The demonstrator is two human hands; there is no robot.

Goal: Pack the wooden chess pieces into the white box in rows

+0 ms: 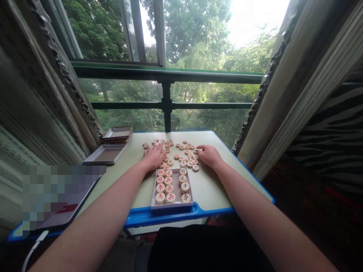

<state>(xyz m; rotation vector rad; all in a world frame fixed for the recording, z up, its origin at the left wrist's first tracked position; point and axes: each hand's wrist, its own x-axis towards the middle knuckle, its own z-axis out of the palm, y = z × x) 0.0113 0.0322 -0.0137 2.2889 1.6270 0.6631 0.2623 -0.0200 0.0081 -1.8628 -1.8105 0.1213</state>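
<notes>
Round wooden Chinese chess pieces with red and black characters lie scattered over the far half of the table. My left hand (154, 156) rests palm down among them, fingers stretched out and covering some pieces. At the right edge of the scatter, my right hand (210, 155) has its fingers curled and its fingertips at a Chinese chess piece (195, 151), which looks gripped between them. Near me stands a shallow white box (175, 202). Red-marked pieces (169, 188) fill its left side in two columns, and black-marked pieces (185, 187) form one column on the right, with a gap between.
The pale table (214, 189) has a raised blue rim (161, 215). At its left are an open box tray (109, 154), stacked box parts (117, 133) and a flat dark device (70, 204) with a white cable (36, 241). Curtains flank a railing (168, 98) and window.
</notes>
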